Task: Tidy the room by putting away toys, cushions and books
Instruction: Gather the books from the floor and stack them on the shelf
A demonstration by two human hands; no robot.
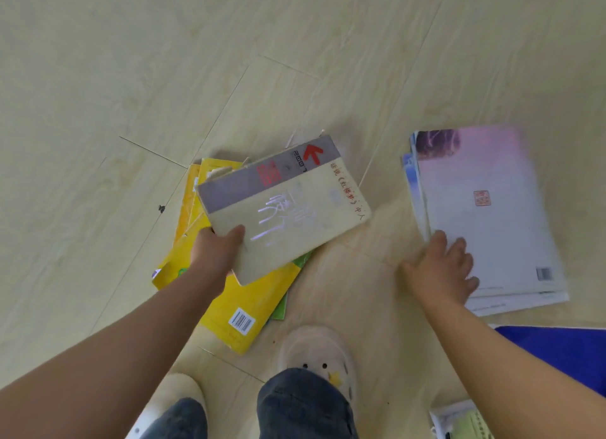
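Observation:
My left hand (218,246) grips the near corner of a worn cream and grey book (288,202) with a red arrow on its cover, thumb on top. That book lies over a stack of yellow and green books (239,304) on the pale wooden floor. To the right, a pile of thin pale lilac booklets (485,215) lies flat. My right hand (442,268) rests on the pile's near left corner with its fingers spread.
A blue flat object (557,353) lies at the right edge, and a pale green ring-bound pad (465,422) shows at the bottom right. My two feet in light slippers (316,350) stand just below the books. A small dark speck (161,208) lies left of the yellow stack.

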